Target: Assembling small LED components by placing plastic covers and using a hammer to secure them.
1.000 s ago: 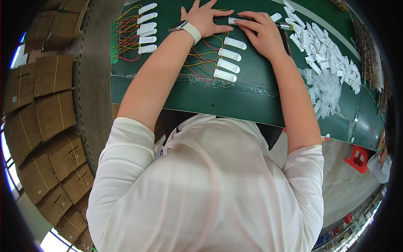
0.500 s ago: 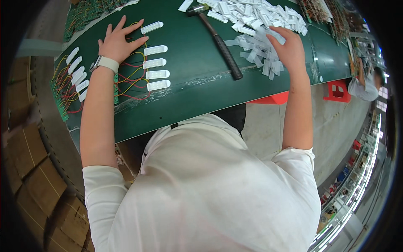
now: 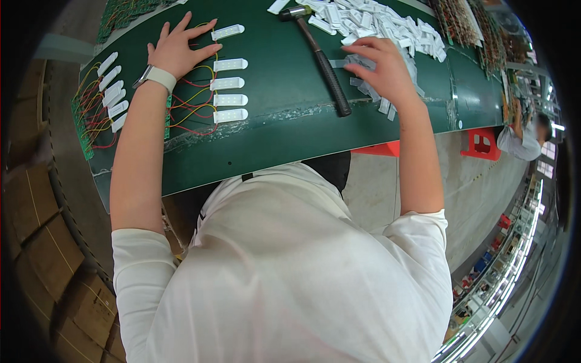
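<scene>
My left hand (image 3: 177, 51), with a watch on the wrist, lies with fingers spread over wires and a green circuit board (image 3: 168, 116) that is mostly hidden under the arm. Just beyond its fingertips is the top white module (image 3: 228, 32) of a column. More slim white modules (image 3: 230, 65) line up below it, joined to the board by red and yellow wires. Over a heap of clear plastic pieces (image 3: 368, 89) is my right hand (image 3: 387, 68), thumb and forefinger apart. A single clear piece (image 3: 338, 63) lies by its fingertips.
A black-handled hammer (image 3: 327, 72) lies between the hands. Behind it is a pile of white casings (image 3: 363, 21). Another wired group of white modules (image 3: 113, 92) sits at the left. Bundled boards (image 3: 460, 24) lie far right. A red stool (image 3: 481, 144) and a person (image 3: 525, 139) are beyond the table.
My right hand has moved left over the clear plastic pieces, covering more of them. The left hand stays spread at the wired modules. The whole view has shifted slightly.
</scene>
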Demonstrator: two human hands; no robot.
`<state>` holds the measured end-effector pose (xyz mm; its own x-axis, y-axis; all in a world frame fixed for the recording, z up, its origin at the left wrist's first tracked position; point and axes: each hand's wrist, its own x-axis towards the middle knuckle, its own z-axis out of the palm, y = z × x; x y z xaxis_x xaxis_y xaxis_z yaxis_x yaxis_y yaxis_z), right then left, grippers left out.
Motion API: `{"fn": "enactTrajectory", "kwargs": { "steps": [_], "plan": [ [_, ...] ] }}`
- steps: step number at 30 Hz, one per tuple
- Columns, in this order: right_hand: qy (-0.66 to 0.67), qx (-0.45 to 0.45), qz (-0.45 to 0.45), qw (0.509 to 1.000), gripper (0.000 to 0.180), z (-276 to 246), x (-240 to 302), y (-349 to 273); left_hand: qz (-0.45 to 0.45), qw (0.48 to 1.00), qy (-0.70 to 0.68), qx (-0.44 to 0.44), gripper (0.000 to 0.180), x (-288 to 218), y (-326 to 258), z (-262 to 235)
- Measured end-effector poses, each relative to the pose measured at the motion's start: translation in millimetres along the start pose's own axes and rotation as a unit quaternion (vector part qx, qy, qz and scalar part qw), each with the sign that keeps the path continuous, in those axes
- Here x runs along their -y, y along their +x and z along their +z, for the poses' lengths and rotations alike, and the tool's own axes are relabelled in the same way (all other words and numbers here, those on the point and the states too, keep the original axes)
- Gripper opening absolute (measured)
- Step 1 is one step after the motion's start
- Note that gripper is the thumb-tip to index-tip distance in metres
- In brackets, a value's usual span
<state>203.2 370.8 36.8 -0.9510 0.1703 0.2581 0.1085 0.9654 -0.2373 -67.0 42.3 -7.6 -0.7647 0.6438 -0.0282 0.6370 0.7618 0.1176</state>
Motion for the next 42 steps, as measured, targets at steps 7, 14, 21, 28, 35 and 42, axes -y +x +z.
{"fn": "enactTrajectory", "kwargs": {
  "steps": [7,14,21,28,35,42],
  "plan": [
    [0.046,0.093,-0.007,0.995,0.023,16.3,4.3,18.2,-0.001,1.0,0.003,-0.002,0.067,-0.6,-1.5,0.5],
    [0.1,0.047,0.076,0.991,0.017,9.7,4.7,17.2,-0.005,1.0,-0.005,-0.005,0.067,-2.2,-4.3,-0.7],
    [0.215,0.08,0.207,0.951,0.023,11.6,16.2,18.2,-0.01,1.0,0.0,-0.002,0.066,-7.3,-4.5,-3.6],
    [0.106,0.103,0.113,0.983,0.031,9.0,19.7,18.3,-0.021,1.0,-0.002,0.004,0.067,-9.4,-6.8,-8.2],
    [0.097,0.037,0.201,0.974,0.034,9.8,24.5,56.8,-0.032,0.999,-0.002,0.004,0.066,-13.1,-8.8,-10.5],
    [0.144,-0.01,-0.087,0.986,0.026,59.5,98.3,109.7,-0.033,0.999,-0.02,0.01,0.067,-16.3,-9.3,-12.5]
  ]
}}
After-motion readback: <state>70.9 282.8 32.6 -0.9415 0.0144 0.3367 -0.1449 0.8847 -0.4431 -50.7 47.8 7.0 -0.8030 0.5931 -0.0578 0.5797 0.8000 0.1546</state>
